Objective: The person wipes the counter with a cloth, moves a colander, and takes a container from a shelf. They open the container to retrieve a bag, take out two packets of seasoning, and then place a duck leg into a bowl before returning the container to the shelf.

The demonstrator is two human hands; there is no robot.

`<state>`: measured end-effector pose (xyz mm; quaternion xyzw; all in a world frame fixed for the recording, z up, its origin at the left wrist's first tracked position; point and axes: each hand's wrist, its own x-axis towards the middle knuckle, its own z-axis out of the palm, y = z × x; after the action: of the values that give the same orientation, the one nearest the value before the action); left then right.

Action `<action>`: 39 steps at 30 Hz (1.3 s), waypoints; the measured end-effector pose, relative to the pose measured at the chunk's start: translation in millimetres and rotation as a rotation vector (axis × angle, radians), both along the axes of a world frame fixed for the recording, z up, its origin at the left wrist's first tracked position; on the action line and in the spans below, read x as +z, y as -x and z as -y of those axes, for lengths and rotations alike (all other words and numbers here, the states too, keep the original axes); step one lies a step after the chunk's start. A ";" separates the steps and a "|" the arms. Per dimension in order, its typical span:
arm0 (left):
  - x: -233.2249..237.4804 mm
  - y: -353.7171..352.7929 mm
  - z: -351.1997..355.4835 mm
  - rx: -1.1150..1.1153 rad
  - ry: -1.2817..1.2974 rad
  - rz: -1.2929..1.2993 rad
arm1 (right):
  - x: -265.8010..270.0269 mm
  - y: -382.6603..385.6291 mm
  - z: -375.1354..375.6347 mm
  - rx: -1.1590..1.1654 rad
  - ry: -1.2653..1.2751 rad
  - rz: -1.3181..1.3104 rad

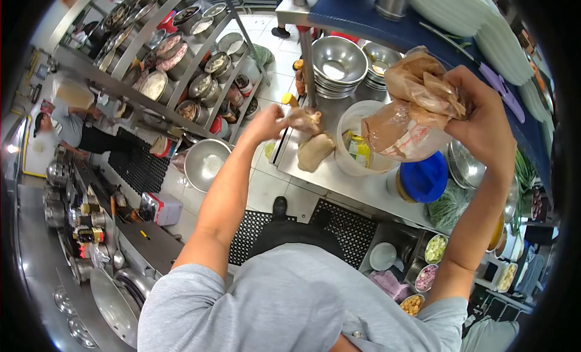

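My right hand [481, 119] is closed on the gathered top of a clear plastic bag [417, 110] with brown contents and red print. The bag hangs over the rim of a white plastic bucket [346, 119], in which a yellow packet [362, 151] shows. My left hand [266, 122] pinches a small crumpled, brownish plastic bag [304, 120] above the steel counter [315, 179]. Just below that, a pale, beige filled bag [315, 152] lies on the counter, left of the bucket.
Stacked steel bowls [339, 60] stand behind the bucket, and a blue-lidded tub [423, 178] to its right. A blue shelf [363, 16] overhangs the back. Racks of filled pots [175, 52] rise at left, where another person [78, 131] is. A colander [207, 164] sits lower left.
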<state>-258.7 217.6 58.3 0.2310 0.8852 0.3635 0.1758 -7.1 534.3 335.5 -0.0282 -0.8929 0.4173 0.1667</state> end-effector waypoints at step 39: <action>-494.5 279.7 634.8 1.716 -0.118 0.396 | -311.4 245.8 520.3 -0.238 -0.277 0.334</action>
<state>-538.4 -417.2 -436.2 -0.5721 0.6864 0.4485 -0.0198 -252.9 14.0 24.0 -0.1785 -0.9471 0.2582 0.0672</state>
